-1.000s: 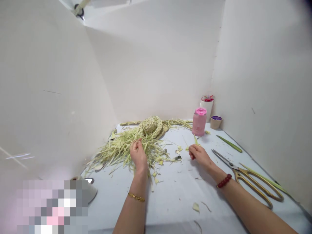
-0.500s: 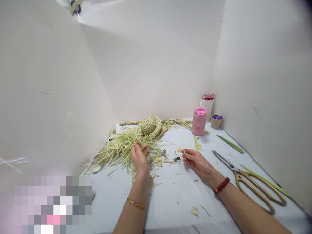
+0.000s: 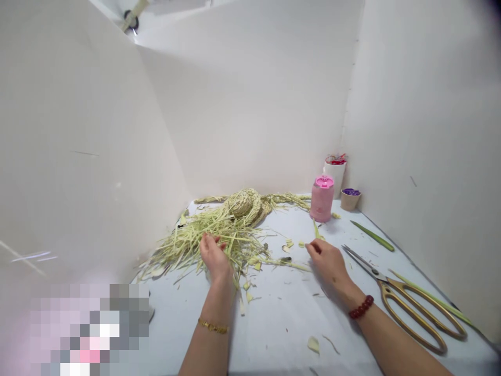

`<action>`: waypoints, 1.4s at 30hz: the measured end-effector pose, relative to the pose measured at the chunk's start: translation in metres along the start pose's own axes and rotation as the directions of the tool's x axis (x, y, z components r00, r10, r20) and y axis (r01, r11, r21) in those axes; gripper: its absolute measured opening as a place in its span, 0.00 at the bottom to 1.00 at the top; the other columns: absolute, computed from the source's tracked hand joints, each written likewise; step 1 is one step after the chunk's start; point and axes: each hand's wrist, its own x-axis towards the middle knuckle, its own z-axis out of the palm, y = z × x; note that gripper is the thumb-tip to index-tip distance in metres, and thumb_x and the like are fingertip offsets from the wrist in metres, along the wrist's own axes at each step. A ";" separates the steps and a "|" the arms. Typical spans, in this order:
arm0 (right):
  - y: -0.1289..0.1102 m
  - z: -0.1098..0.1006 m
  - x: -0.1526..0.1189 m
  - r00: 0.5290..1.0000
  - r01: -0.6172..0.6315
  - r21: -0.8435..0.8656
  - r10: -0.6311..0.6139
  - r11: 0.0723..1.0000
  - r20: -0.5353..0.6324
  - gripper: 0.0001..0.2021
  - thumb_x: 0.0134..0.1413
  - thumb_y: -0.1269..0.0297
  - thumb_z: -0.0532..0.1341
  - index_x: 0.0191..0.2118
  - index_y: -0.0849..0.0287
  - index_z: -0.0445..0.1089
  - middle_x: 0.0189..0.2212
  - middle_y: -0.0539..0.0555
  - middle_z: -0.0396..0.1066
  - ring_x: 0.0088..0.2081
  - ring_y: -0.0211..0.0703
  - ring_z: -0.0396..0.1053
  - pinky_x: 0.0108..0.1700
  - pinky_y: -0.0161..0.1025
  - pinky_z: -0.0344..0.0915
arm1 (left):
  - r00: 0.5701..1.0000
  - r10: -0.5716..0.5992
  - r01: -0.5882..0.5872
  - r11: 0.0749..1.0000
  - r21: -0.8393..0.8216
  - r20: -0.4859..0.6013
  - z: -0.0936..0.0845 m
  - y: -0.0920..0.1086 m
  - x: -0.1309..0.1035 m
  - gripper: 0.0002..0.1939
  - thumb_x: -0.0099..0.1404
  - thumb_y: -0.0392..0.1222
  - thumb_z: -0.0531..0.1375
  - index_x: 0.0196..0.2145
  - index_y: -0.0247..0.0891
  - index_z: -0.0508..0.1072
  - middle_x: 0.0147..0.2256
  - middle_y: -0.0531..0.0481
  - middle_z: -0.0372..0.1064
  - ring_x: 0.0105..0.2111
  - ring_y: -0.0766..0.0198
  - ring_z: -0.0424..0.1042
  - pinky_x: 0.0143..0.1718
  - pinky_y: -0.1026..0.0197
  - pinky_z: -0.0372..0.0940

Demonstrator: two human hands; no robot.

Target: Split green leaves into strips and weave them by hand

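Note:
My left hand [image 3: 216,260] is at the near edge of a heap of pale green straw [image 3: 183,243], palm turned up. Its fingers are loosely bent and apart, among the strands, with nothing clearly gripped. My right hand [image 3: 329,263] is closed, knuckles up, over the white cloth to the right of the heap. A thin pale strip of straw [image 3: 295,265] runs from the heap to the underside of this hand; the fingers hide its end. Behind the heap lies a coiled braid of straw [image 3: 245,204].
Large gold-handled scissors [image 3: 403,297] lie open at the right, near a green leaf [image 3: 372,235] and a long stalk [image 3: 434,298]. A pink canister [image 3: 322,201], a white cup [image 3: 335,172] and a small tan cup [image 3: 350,201] stand at the back right. Scraps [image 3: 313,344] dot the cloth.
My right hand has turned from a pinch on a thin upright strip to a knuckles-up fist, a little to the right. My left hand has shifted left, its fingers less spread.

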 end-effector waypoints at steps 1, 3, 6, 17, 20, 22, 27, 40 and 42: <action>0.005 -0.001 0.003 0.997 -0.064 -0.085 0.060 0.994 -0.050 0.13 0.55 0.54 0.54 0.28 0.57 0.66 0.27 0.55 0.71 0.29 0.45 0.66 0.30 0.38 0.54 | 0.999 0.029 -0.028 0.999 0.030 -0.035 -0.002 0.000 0.003 0.10 0.65 0.48 0.53 0.39 0.40 0.65 0.42 0.47 0.64 0.36 0.66 0.67 0.30 0.65 0.61; 0.013 -0.001 0.010 0.984 -0.172 -0.213 0.159 0.962 -0.074 0.13 0.52 0.52 0.57 0.33 0.58 0.67 0.30 0.58 0.72 0.30 0.48 0.68 0.29 0.38 0.53 | 0.991 0.043 -0.034 0.997 0.071 -0.126 -0.006 0.000 0.010 0.09 0.65 0.47 0.52 0.37 0.40 0.63 0.36 0.50 0.63 0.31 0.67 0.64 0.29 0.64 0.59; 0.021 -0.003 0.017 0.971 -0.238 -0.212 0.237 0.948 -0.033 0.09 0.48 0.57 0.59 0.28 0.57 0.66 0.26 0.59 0.71 0.28 0.49 0.68 0.28 0.39 0.52 | 0.974 0.075 -0.054 0.993 0.102 -0.215 -0.011 0.003 0.019 0.09 0.64 0.47 0.54 0.36 0.41 0.59 0.30 0.56 0.57 0.27 0.69 0.59 0.30 0.64 0.59; -0.033 0.012 -0.012 0.967 -0.192 0.654 0.029 0.732 0.251 0.15 0.53 0.50 0.55 0.27 0.56 0.63 0.19 0.46 0.62 0.19 0.36 0.56 0.22 0.35 0.55 | 0.621 -0.186 -0.012 0.969 0.247 0.762 0.014 -0.017 -0.073 0.18 0.61 0.54 0.57 0.40 0.36 0.70 0.31 0.49 0.69 0.24 0.69 0.64 0.22 0.67 0.59; -0.041 0.022 -0.024 0.977 -0.067 0.585 -0.067 0.808 0.204 0.14 0.54 0.51 0.56 0.26 0.56 0.61 0.19 0.46 0.60 0.22 0.37 0.57 0.25 0.35 0.55 | 0.498 -0.259 -0.027 0.949 0.313 0.828 0.015 -0.019 -0.088 0.18 0.58 0.50 0.60 0.41 0.36 0.71 0.35 0.47 0.71 0.29 0.66 0.69 0.25 0.66 0.63; -0.040 0.027 -0.029 0.988 0.058 0.437 -0.113 0.898 0.102 0.14 0.54 0.53 0.57 0.25 0.56 0.60 0.20 0.47 0.61 0.24 0.38 0.57 0.27 0.35 0.54 | 0.510 -0.269 -0.063 0.935 0.348 0.817 0.015 -0.020 -0.090 0.15 0.56 0.49 0.61 0.37 0.35 0.71 0.33 0.48 0.71 0.29 0.65 0.69 0.24 0.66 0.63; -0.035 0.031 -0.033 0.980 0.189 0.235 -0.198 0.954 0.017 0.09 0.53 0.58 0.56 0.27 0.55 0.58 0.24 0.48 0.63 0.25 0.39 0.58 0.29 0.36 0.54 | 0.525 -0.285 -0.056 0.929 0.366 0.802 0.013 -0.027 -0.086 0.11 0.55 0.46 0.61 0.28 0.35 0.68 0.22 0.54 0.64 0.21 0.69 0.64 0.22 0.66 0.60; -0.029 0.020 -0.027 0.849 -0.344 0.608 -0.040 0.716 0.527 0.18 0.51 0.48 0.57 0.23 0.57 0.60 0.12 0.44 0.58 0.13 0.31 0.52 0.17 0.32 0.47 | 0.385 -0.327 -0.019 0.932 0.361 0.863 0.010 -0.028 -0.076 0.15 0.53 0.50 0.62 0.29 0.34 0.69 0.22 0.56 0.62 0.19 0.73 0.58 0.22 0.67 0.57; -0.029 0.020 -0.027 0.863 -0.329 0.618 -0.038 0.714 0.503 0.19 0.51 0.47 0.58 0.22 0.57 0.59 0.11 0.44 0.58 0.13 0.31 0.52 0.17 0.32 0.47 | 0.364 -0.370 -0.003 0.917 0.398 0.855 0.009 -0.028 -0.078 0.13 0.52 0.48 0.63 0.29 0.35 0.68 0.22 0.57 0.61 0.19 0.73 0.59 0.22 0.67 0.57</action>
